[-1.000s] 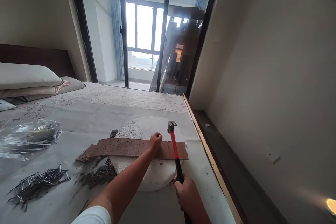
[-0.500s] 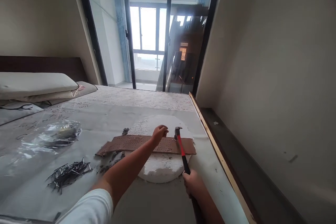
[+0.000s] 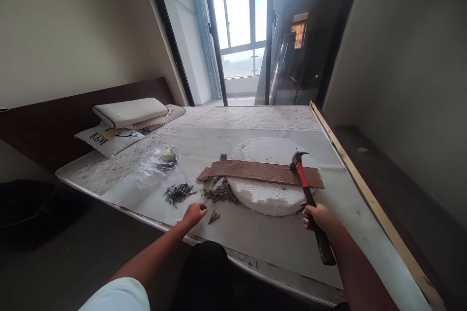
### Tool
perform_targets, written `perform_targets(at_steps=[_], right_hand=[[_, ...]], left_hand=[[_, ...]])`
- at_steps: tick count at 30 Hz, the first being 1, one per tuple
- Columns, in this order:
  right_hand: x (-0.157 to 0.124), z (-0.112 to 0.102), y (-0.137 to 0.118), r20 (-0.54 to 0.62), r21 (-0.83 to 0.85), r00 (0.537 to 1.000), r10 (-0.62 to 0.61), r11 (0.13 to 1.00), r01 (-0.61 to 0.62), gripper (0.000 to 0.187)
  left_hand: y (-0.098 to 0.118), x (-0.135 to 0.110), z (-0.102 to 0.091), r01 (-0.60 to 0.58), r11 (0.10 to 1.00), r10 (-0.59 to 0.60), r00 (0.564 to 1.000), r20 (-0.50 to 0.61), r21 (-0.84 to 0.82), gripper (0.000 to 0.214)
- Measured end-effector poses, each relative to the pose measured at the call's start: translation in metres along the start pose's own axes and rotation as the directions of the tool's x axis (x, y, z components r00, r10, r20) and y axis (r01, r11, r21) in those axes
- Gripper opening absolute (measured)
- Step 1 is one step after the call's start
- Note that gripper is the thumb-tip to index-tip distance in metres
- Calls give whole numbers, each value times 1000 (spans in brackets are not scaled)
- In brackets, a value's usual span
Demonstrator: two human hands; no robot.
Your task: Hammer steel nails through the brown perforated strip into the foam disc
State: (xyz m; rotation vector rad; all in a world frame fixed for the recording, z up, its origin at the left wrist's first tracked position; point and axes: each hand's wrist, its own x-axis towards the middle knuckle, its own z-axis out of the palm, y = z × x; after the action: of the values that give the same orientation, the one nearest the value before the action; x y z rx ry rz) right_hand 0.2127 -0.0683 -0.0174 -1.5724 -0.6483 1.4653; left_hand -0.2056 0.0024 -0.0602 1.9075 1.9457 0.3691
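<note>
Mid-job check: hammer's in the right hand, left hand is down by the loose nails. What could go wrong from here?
1. The left hand is closed beside a few loose nails near the mattress edge; they could roll off or prick fingers.
2. The right hand holds the hammer mid-handle, head over the brown strip; a loose swing may glance off.
3. The strip overhangs the white foam disc, so a blow could tip it.

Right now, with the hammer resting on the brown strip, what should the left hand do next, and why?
Probably pinch one nail from the small cluster of nails beside the left hand. That hand is closed and looks empty, while the right hand already grips the hammer, its head over the perforated strip.
</note>
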Motion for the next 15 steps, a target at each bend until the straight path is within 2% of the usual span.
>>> perform_targets(at_steps=[2, 5, 11, 15], right_hand=[[0, 1, 0, 32, 48, 999, 7, 999, -9, 22], [0, 1, -2, 58, 68, 998, 17, 997, -21, 22], [-6, 3, -14, 92, 62, 996, 7, 998, -13, 21], [-8, 3, -24, 59, 82, 998, -24, 996, 19, 20]], left_hand=[[-8, -5, 15, 27, 998, -28, 999, 32, 58, 7], [1, -4, 27, 86, 986, -90, 996, 25, 145, 8], [24, 8, 27, 29, 951, -67, 991, 113, 308, 10], [30, 18, 22, 57, 914, -117, 985, 126, 402, 8]])
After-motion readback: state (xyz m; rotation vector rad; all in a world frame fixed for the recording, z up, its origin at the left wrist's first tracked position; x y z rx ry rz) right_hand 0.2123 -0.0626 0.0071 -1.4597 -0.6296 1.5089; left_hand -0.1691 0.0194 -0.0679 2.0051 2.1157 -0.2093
